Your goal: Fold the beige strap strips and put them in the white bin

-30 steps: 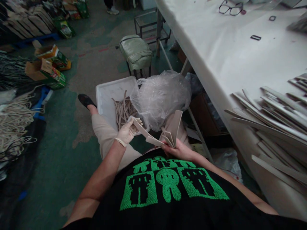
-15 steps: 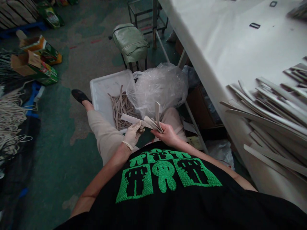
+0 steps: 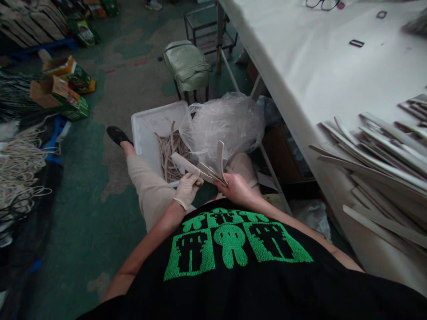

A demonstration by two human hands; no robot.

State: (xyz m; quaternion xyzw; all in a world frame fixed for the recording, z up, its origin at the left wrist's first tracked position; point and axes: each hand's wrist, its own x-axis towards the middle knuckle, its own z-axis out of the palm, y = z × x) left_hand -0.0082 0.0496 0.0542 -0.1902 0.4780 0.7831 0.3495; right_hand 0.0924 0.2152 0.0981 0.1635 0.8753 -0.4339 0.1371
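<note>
My left hand [image 3: 187,188], in a pale glove, pinches the near part of one beige strip [image 3: 186,165] that juts up and left. My bare right hand [image 3: 237,188] grips a fanned bunch of the same beige strips [image 3: 218,166], one of them curling upright. Both hands meet over my lap, just above my black shirt with green print. Right behind them stands a white tub [image 3: 149,130] with several loose strips [image 3: 169,153] in it, and a crumpled clear plastic bag [image 3: 227,126] leans over its right side.
A white table [image 3: 320,75] runs along the right, with a pile of long pale strips [image 3: 383,155], glasses and small black buckles. A green padded stool [image 3: 187,66] stands behind the tub. Cardboard boxes [image 3: 62,91] and heaps of cord [image 3: 20,164] lie on the floor at left.
The left hand has come in close to the right hand, and the strip it holds now joins the bunch. The bunch has closed from a wide fan to a tighter one.
</note>
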